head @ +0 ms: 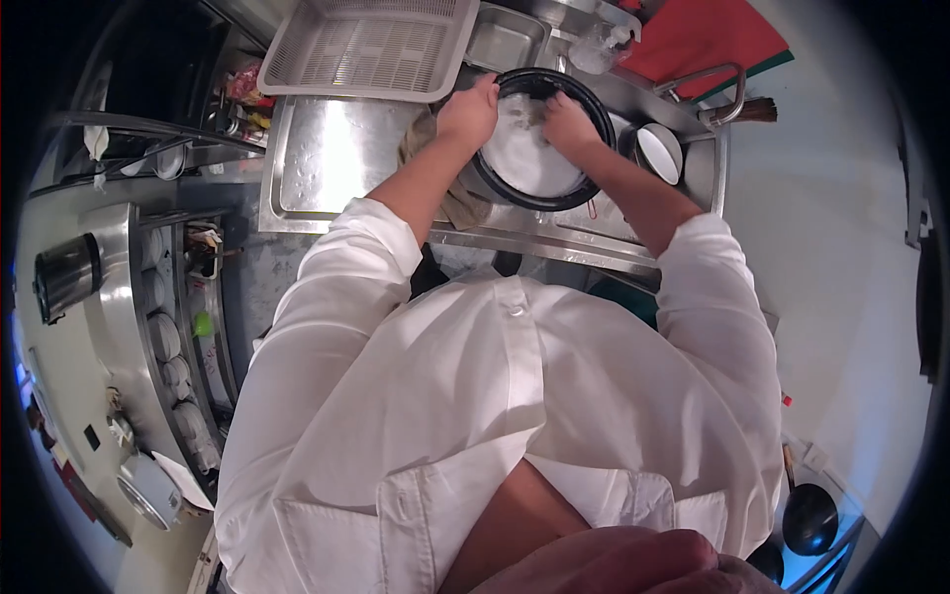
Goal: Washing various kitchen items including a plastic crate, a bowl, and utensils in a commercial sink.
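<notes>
A round black-rimmed pot [512, 191] with a pale, shiny inside stands tilted over the steel sink. My left hand [469, 113] grips its rim at the upper left, thumb over the edge. Inside the pot, near the upper right wall, is my right hand [570, 122], its fingers curled down; something greyish shows by the fingertips, but whether it is a scrubber or residue I cannot tell. A brown cloth [464, 204] lies on the sink's divider, left of and partly under the pot.
A grey plastic basket [364, 63] and a steel tray [506, 37] stand behind. A white bowl [659, 154] rests in the sink's right side, below a curved faucet [735, 89]. A clear pump bottle [597, 50] and red chopping board [705, 37] are at the back; a brush [749, 110] lies right.
</notes>
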A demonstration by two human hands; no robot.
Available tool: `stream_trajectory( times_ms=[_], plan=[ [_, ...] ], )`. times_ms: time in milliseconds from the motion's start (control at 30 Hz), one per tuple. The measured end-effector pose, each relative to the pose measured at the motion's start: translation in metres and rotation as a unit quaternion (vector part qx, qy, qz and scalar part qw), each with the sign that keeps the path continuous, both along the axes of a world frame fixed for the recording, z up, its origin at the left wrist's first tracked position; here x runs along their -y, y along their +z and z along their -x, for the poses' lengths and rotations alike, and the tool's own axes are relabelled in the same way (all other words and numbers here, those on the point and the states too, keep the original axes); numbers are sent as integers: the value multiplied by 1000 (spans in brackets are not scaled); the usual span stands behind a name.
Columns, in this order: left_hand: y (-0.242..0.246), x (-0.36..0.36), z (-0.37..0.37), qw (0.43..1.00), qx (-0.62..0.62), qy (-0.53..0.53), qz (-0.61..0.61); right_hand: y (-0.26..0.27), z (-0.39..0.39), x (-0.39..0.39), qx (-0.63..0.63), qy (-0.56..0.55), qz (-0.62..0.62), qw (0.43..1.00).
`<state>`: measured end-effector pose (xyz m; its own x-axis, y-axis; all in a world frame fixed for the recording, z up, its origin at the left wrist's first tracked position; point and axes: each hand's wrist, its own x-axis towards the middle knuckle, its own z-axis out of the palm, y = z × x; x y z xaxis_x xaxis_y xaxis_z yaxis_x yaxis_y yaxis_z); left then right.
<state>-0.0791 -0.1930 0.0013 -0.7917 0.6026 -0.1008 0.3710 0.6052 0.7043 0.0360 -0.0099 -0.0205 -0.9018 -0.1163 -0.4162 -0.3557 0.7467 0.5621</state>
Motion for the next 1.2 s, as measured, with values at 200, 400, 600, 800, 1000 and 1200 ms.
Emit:
stream_trajectory(
  times_ms=[200, 400, 600, 800, 1000, 1200],
  plan=[
    [0, -7, -9, 997, 2, 80, -22, 14, -31, 32, 74, -313, 124, 939],
    [-5, -10, -9, 994, 24, 97, -36, -32, -12, 67, 123, -354, 425, 824],
    [-8, -11, -9, 996, 2, 91, -16, -69, 32, 88, -104, -416, 625, 652],
    [-2, -9, -9, 997, 0, 74, 12, -37, 12, 82, -139, -264, 443, 845],
    [5, -6, -11, 997, -1, 74, 24, -45, 11, 62, -143, -291, 404, 855],
    [6, -7, -11, 997, 0, 75, 12, -59, 5, 13, -180, -265, 317, 893]
  ],
)
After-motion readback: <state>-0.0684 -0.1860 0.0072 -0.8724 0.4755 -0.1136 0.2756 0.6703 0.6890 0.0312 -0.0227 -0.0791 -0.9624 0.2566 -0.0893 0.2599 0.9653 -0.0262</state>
